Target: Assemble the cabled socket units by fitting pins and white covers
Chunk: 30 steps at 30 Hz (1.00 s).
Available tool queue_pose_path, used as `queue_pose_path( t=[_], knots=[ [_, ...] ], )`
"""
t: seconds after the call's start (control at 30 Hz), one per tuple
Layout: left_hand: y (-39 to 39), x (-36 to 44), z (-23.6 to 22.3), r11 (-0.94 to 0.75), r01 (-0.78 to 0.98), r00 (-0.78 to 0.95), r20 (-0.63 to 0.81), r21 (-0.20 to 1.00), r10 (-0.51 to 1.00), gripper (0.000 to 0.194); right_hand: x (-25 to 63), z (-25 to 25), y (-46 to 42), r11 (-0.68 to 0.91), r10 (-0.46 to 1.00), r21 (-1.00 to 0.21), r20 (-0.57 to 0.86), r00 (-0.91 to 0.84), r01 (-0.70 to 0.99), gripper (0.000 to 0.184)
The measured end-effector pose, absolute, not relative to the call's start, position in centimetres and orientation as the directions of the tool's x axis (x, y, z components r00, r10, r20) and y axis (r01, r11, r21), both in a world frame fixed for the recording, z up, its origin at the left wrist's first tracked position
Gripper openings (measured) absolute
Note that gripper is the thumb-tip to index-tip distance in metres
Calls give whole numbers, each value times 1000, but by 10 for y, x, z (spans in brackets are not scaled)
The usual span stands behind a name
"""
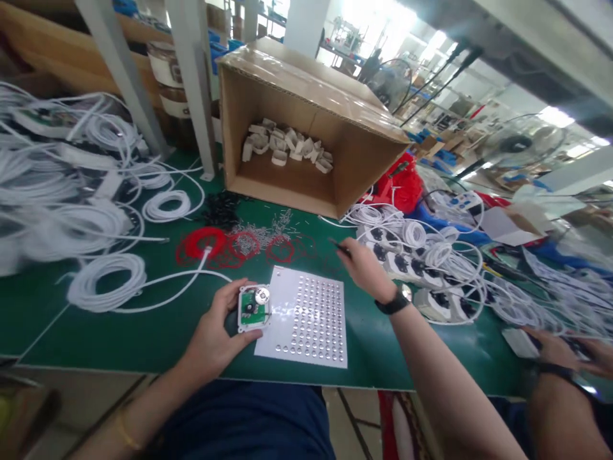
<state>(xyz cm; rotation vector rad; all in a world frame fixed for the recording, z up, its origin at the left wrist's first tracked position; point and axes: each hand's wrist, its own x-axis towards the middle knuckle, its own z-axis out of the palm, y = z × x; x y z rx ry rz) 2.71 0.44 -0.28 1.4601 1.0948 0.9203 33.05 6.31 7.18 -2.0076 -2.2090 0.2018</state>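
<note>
My left hand (218, 322) grips a small white plastic housing (241, 327) by its sides. Inside it shows a green circuit board (258, 314) with a round silvery part and a black part. A white cable (218, 273) runs from the housing to a coil (108, 281) at the left. My right hand (361, 265) is closed around a thin dark pointed tool (341, 247), its tip toward the left; the exact kind is unclear. Between the hands lies a white sheet (282, 287) with rows of small shiny round dots, its left edge beside the housing.
Behind are red wire rings (205, 243), small metal pins (246, 241) and black bits (223, 207). A cardboard box (287, 185) holds white plastic parts (280, 156). Coiled white cables (62, 185) pile up left; cabled housings (407, 265) stand right. A co-worker's hands (555, 351) are far right.
</note>
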Motion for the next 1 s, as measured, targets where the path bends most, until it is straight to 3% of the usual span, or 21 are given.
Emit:
queue_pose_path(
  t=[0.13, 0.2, 0.27, 0.37, 0.47, 0.63, 1.0],
  knots=[
    [7, 25, 1, -92, 196, 291, 32, 976, 956, 61, 298, 136, 37, 199, 957, -204, 253, -145, 958, 8],
    [9, 23, 1, -158, 230, 297, 85, 960, 951, 58, 273, 162, 17, 266, 936, -258, 298, -185, 929, 6],
    [10, 22, 0, -236, 261, 316, 149, 936, 937, 56, 244, 176, -4, 321, 937, -365, 256, -237, 874, 6],
    [12, 20, -5, -313, 278, 330, 216, 908, 919, 56, 202, 167, -26, 342, 930, -549, 78, -360, 763, 10],
    [13, 19, -8, -340, 220, 323, 261, 914, 910, 53, 174, 136, -26, 323, 904, -597, -36, -426, 735, 11],
    [14, 18, -6, -319, 160, 317, 257, 934, 913, 53, 168, 98, -3, 255, 946, -597, -8, -323, 761, 7],
    [14, 18, -5, -296, 155, 314, 237, 943, 919, 54, 165, 109, -2, 148, 978, -804, 31, -207, 576, 10]
  ],
)
